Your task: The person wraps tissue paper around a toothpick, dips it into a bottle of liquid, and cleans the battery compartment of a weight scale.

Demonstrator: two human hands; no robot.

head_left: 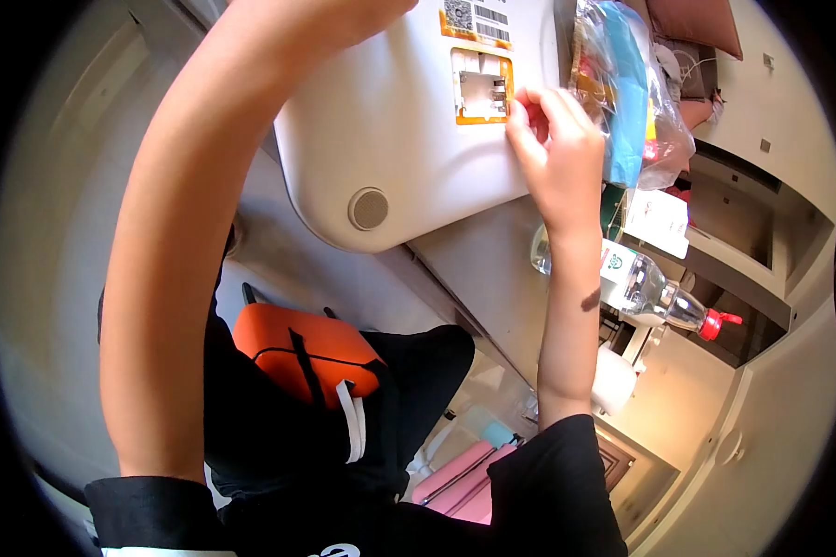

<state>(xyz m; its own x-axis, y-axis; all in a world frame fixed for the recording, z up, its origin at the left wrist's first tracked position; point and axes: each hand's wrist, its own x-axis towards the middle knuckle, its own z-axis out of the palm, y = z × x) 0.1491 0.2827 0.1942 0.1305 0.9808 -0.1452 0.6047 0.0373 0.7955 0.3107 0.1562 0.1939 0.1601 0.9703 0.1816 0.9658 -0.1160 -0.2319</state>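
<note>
A white flat panel with rounded corners (pixel 390 153), which looks like an upturned bathroom scale, lies in front of me. It has a round grey foot (pixel 369 209) and a barcode label (pixel 475 20). Its square battery compartment (pixel 483 85) is uncovered, with an orange border and metal contacts inside. At the compartment's right edge is my right hand (pixel 564 148), thumb and fingertips pinched together; whatever they hold, if anything, is too small to name. My left hand (pixel 367 17) reaches over the panel's top left, with its fingers cut off by the frame's upper edge.
Right of the panel lie clear plastic bags with a blue packet (pixel 625 102). A clear bottle with a red cap (pixel 659 295) is partly behind my right forearm. An orange case with a black cord (pixel 306 353) rests at my lap. Pink objects (pixel 464 483) show below.
</note>
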